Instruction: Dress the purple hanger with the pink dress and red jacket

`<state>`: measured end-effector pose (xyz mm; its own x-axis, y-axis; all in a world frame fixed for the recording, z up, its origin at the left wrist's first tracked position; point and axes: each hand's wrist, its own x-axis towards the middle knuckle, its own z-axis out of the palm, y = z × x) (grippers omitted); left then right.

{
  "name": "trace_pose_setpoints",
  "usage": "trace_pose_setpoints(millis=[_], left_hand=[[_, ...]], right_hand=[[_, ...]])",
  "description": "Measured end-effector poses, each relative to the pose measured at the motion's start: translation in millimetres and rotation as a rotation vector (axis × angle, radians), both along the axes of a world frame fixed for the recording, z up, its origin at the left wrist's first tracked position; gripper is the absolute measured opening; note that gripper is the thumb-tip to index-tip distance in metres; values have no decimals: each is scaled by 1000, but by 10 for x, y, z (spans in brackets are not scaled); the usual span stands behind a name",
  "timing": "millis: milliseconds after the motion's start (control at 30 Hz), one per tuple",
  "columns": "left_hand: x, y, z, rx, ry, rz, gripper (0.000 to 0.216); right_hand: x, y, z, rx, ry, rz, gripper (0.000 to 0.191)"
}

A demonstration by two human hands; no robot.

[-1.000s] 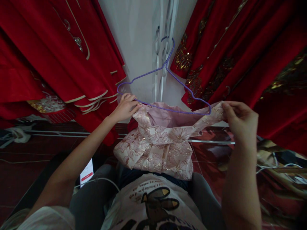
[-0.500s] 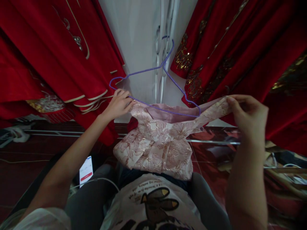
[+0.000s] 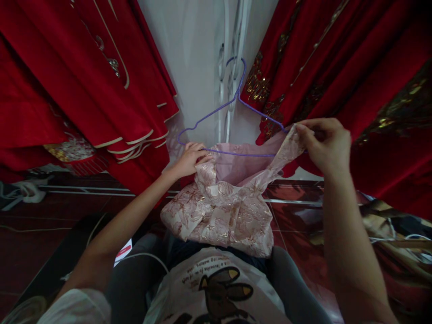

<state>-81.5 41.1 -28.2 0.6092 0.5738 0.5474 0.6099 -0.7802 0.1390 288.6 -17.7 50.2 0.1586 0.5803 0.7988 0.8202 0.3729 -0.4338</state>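
A pale pink brocade dress [image 3: 219, 220] with a gold leaf pattern lies bunched on my lap, its plain pink lining showing at the neck opening. A thin purple clothes hanger [image 3: 216, 109] stands upright above it, with its lower bar across the opening. My left hand [image 3: 191, 159] is closed round the hanger's left end and the dress edge beside it. With thumb and fingers, my right hand [image 3: 326, 144] pinches the dress's right shoulder, pulled up over the hanger's right end. That end is mostly hidden behind the cloth.
Red garments hang on the left [image 3: 77, 72] and more red garments [image 3: 324, 85] with gold trim hang on the right. Between them are a pale wall and white metal poles [image 3: 232, 81]. A phone [image 3: 123, 253] with a white cable lies by my left thigh, partly behind my forearm.
My right hand has moved left and slightly up, bringing the dress shoulder to the hanger's end. My left hand and the hanger have shifted right. The neck opening gapes more.
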Motion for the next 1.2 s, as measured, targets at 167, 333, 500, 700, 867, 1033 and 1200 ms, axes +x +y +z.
trace_pose_setpoints(millis=[167, 333, 500, 700, 867, 1033, 1200], left_hand=[[134, -21, -59, -113, -109, -13, 32], [-10, -49, 65, -230, -449, -27, 38], [-465, 30, 25, -283, -822, 194, 41], [-841, 108, -229, -430, -840, 308, 47], [-804, 108, -207, -405, -907, 306, 48], [-703, 199, 12, -305, -881, 284, 48], [-738, 374, 10, -520, -884, 306, 52]], right_hand=[[-140, 297, 41, -69, -3, 124, 15], [-114, 433, -44, -138, 21, 145, 16], [-22, 453, -72, -92, 42, 164, 19], [-25, 501, -83, -81, 68, 182, 20], [-6, 502, -77, -83, 70, 203, 21], [34, 510, -86, -63, 54, 218, 21], [31, 522, -98, -57, 45, 215, 20]])
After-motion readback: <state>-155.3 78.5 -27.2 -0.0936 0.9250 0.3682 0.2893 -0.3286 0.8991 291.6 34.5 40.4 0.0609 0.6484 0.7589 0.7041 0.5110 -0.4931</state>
